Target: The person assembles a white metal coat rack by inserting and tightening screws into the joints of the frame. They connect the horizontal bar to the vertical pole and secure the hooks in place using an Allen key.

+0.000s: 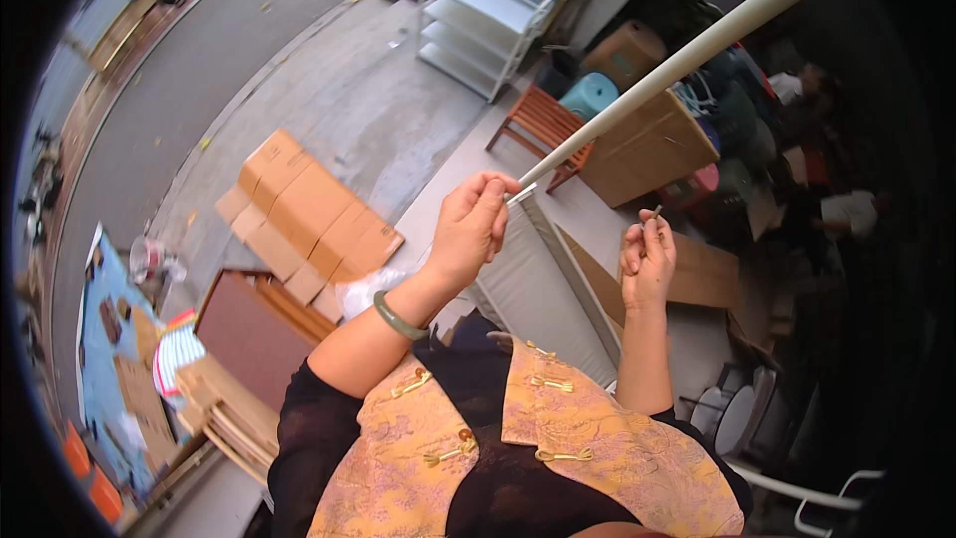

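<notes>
My left hand (472,224), with a green bangle (401,316) at its wrist, is raised at the centre, its fingers closed at the lower end of a long white pole (672,60). The pole slants up to the top right. Whether the fingers grip the pole or something thin beside it is hard to tell. My right hand (648,258) is held up farther right and pinches a small, thin greenish-brown piece (656,212) between thumb and fingers. Between and below the hands lies a long grey padded panel (534,276) with a raised edge.
Flattened cardboard boxes (314,202) lie on the concrete at left, near a brown wooden board (250,336). A white shelf rack (485,15), a slatted wooden stool (538,123) and a large carton (646,149) stand ahead. People (851,213) are at the dim right side.
</notes>
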A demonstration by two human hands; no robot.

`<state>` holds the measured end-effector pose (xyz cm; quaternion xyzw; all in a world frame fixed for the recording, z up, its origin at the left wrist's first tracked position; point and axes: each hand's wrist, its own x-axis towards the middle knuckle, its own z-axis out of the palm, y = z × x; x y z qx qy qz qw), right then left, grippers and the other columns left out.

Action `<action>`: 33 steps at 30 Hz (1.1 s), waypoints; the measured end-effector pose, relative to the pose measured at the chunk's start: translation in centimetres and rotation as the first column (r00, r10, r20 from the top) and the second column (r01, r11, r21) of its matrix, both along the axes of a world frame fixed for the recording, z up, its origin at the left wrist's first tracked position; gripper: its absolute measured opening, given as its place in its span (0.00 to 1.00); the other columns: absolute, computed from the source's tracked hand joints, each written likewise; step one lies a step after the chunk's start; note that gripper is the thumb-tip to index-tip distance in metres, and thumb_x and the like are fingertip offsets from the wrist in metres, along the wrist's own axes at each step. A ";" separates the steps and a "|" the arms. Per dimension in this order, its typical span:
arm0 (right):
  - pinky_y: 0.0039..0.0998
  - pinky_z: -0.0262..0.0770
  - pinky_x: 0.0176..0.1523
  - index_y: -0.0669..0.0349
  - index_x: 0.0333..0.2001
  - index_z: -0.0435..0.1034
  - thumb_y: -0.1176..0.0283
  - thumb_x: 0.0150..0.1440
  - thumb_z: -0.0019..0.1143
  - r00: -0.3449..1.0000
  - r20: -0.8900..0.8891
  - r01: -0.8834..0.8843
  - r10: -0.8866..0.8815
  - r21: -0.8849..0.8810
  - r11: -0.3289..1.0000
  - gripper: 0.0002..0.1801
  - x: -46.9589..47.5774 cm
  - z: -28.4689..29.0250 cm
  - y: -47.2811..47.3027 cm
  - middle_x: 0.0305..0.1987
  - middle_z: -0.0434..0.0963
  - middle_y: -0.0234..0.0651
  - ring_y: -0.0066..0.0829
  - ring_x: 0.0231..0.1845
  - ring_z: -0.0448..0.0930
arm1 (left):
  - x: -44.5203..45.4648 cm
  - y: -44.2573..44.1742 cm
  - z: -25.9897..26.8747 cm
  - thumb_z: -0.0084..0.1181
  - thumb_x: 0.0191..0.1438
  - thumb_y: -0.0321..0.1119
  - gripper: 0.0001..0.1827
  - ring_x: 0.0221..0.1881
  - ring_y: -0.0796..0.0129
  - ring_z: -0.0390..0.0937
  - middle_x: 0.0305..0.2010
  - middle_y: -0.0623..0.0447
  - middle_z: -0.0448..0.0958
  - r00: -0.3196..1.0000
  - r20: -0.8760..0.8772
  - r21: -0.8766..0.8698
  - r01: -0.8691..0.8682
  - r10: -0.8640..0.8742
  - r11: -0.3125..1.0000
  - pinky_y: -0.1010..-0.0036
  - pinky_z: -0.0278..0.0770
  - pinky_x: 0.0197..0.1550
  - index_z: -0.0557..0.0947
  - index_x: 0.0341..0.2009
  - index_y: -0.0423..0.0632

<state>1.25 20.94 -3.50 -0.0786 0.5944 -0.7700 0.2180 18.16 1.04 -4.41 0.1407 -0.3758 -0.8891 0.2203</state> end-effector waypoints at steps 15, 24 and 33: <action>0.15 0.49 0.16 0.61 0.39 0.66 0.64 0.63 0.45 0.907 -0.082 0.389 -0.413 -0.208 0.897 0.11 -10.6 0.9 -12.8 0.26 0.75 0.35 0.13 0.12 0.58 | -22.3 -13.4 5.1 0.55 0.58 0.40 0.13 0.24 0.83 0.59 0.21 0.63 0.65 0.722 -0.117 -0.614 0.487 -0.682 0.621 0.83 0.60 0.25 0.73 0.28 0.44; 0.15 0.50 0.17 0.61 0.43 0.69 0.69 0.64 0.43 0.821 -0.072 0.541 -0.567 -0.221 0.812 0.09 -17.8 5.2 -16.4 0.27 0.74 0.32 0.11 0.12 0.57 | -34.5 -23.3 9.3 0.53 0.59 0.36 0.09 0.28 0.84 0.60 0.27 0.64 0.66 0.390 -0.166 -0.512 0.751 -0.906 0.417 0.85 0.61 0.30 0.71 0.32 0.45; 0.16 0.49 0.15 0.63 0.45 0.69 0.71 0.62 0.47 -0.223 -0.225 0.909 -0.949 -0.399 -0.119 0.10 -2.1 6.6 -12.5 0.34 0.76 0.29 0.10 0.12 0.56 | -43.7 -18.6 15.4 0.55 0.58 0.36 0.10 0.35 0.78 0.67 0.31 0.60 0.72 -0.224 -0.201 -0.758 0.653 -0.954 0.007 0.79 0.66 0.43 0.76 0.40 0.44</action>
